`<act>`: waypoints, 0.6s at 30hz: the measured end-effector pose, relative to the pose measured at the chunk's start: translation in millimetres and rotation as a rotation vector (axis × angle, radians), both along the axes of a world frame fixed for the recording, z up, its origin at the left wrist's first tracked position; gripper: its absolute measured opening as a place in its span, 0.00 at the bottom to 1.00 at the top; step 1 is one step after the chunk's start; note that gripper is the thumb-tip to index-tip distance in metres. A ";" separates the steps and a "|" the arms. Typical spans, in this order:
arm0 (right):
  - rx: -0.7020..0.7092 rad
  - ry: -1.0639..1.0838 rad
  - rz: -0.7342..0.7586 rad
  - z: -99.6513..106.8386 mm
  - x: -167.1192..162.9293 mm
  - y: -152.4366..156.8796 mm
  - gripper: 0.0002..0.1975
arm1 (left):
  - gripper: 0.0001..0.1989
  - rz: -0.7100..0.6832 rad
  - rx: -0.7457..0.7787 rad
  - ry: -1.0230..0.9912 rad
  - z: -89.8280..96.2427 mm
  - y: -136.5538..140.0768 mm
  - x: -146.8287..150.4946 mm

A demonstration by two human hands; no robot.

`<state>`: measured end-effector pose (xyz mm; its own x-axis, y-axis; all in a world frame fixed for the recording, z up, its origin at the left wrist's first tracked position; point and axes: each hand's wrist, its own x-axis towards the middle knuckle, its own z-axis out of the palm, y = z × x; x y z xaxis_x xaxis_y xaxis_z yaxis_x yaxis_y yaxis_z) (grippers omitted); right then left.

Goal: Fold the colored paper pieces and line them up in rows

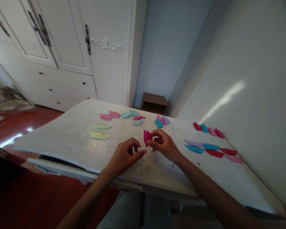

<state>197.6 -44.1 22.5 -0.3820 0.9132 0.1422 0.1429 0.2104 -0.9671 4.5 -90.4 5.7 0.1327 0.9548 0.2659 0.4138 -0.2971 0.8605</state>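
Observation:
My right hand (163, 144) pinches a small folded magenta paper piece (147, 136) just above the white marble-look table (69, 136). My left hand (125, 155) hovers close to the left of it, fingers loosely curled, holding nothing; its fingertip nearly touches the right hand. Several folded paper pieces lie around: two yellow-green ones (100, 135) to the left, pink and teal ones (124, 115) at the back, a teal, pink and purple cluster (161, 121) behind my right hand.
More folded pieces in red, blue, pink and purple (211, 151) lie at the right near the white wall (252, 95). A white wardrobe (69, 47) stands behind the table and a small brown stool (154, 102) sits in the corner. Red wooden floor lies at left.

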 end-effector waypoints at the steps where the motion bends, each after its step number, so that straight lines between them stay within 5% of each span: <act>1: -0.030 0.039 0.020 -0.4 -0.6 -4.1 0.19 | 0.14 -0.006 0.004 -0.013 0.5 -0.5 1.5; 10: -0.124 0.261 0.057 -7.7 5.1 -13.3 0.18 | 0.09 0.058 0.109 -0.016 0.8 -1.2 13.9; 18: -0.094 0.223 0.027 -11.5 17.3 -17.7 0.15 | 0.13 0.005 -0.016 -0.042 3.4 -0.6 14.7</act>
<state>214.9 -61.8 11.0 -0.3753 0.9161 0.1413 -0.0813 0.1193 -0.9895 19.2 -91.0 9.1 0.1168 0.9597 0.2556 0.3785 -0.2810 0.8819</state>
